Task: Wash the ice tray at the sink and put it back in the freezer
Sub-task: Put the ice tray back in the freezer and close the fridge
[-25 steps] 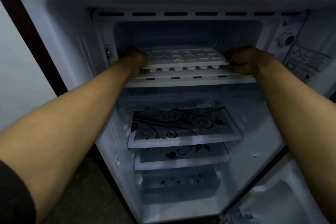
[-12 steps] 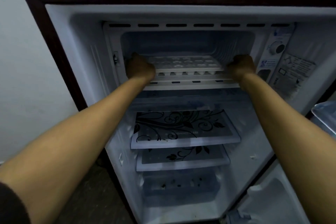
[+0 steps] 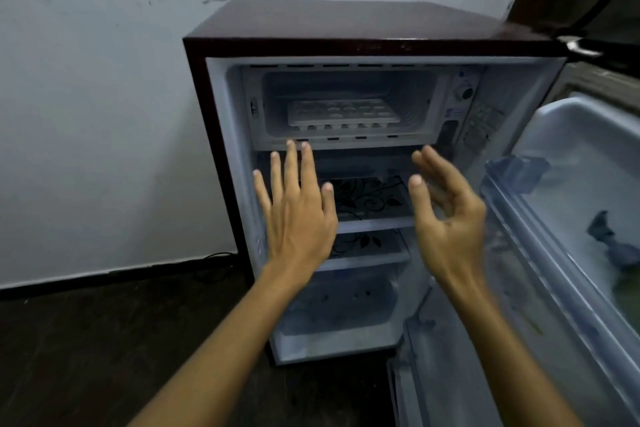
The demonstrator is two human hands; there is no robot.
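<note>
The white ice tray [image 3: 343, 113] lies flat inside the freezer compartment [image 3: 412, 104] at the top of the small dark-red fridge [image 3: 346, 24]. Nothing touches it. My left hand [image 3: 298, 215] hangs in front of the fridge below the freezer, fingers straight and spread, holding nothing. My right hand [image 3: 446, 215] is beside it to the right, fingers loosely bent and slightly blurred, also holding nothing. Both hands are well clear of the tray.
The fridge door [image 3: 571, 218] stands open to the right, with a dark item in its shelf. Two patterned shelves [image 3: 374, 222] and a bottom drawer [image 3: 339, 308] sit below the freezer. A thermostat knob [image 3: 465, 92] is right of the freezer. Wall to the left, dark floor below.
Both hands let go of the ice tray and pulled back out of the freezer, opening. The tray stays inside. The view moved back from the fridge.
</note>
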